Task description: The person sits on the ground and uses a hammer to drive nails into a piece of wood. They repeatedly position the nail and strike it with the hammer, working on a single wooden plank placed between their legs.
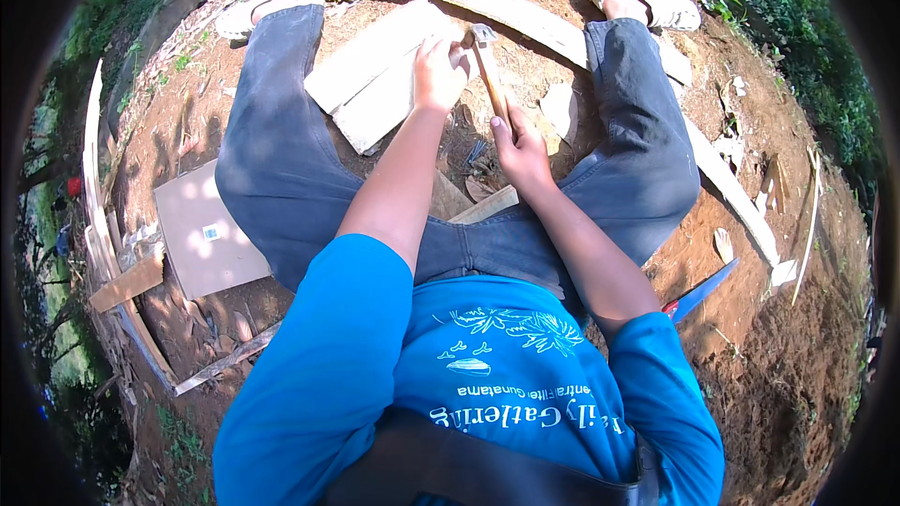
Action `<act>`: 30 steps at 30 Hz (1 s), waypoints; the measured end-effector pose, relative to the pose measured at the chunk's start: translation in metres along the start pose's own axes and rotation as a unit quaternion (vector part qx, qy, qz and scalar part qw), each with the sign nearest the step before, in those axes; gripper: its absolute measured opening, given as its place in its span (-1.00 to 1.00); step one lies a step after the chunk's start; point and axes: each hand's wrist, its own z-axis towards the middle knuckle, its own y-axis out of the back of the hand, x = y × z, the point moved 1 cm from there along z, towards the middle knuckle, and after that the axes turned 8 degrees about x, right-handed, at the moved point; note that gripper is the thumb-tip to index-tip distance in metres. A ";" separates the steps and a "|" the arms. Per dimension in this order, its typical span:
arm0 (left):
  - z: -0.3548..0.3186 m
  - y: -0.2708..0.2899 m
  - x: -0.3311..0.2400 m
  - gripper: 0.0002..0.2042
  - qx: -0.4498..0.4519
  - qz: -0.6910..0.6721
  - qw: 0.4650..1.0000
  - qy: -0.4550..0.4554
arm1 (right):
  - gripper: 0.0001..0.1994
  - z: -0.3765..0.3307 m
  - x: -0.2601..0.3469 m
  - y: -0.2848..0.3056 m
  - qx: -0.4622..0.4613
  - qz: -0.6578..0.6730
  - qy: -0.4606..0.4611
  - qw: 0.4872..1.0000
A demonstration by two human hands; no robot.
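Observation:
My right hand (525, 152) is closed around the wooden handle of a hammer (491, 84). The hammer's metal head points away from me, close beside the fingertips of my left hand (441, 72). That left hand rests at the right edge of two pale wooden boards (367, 75), which lie side by side between my legs. Its fingers are bent together in a pinch, and whatever is between them is too small to make out. On the soil below the hammer lie several thin grey pieces that look like nails (476, 152).
A long plank (487, 7) crosses beyond the boards. At right lie another long strip of wood (736, 195) and a saw with a blue blade (703, 292). A flat brownish panel (208, 234) lies beside my left leg, near wood scraps (129, 283).

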 end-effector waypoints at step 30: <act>-0.015 0.098 -0.017 -0.15 0.256 0.364 0.870 0.212 | -0.47 -0.017 0.082 0.007 0.018 0.088 0.062 0.994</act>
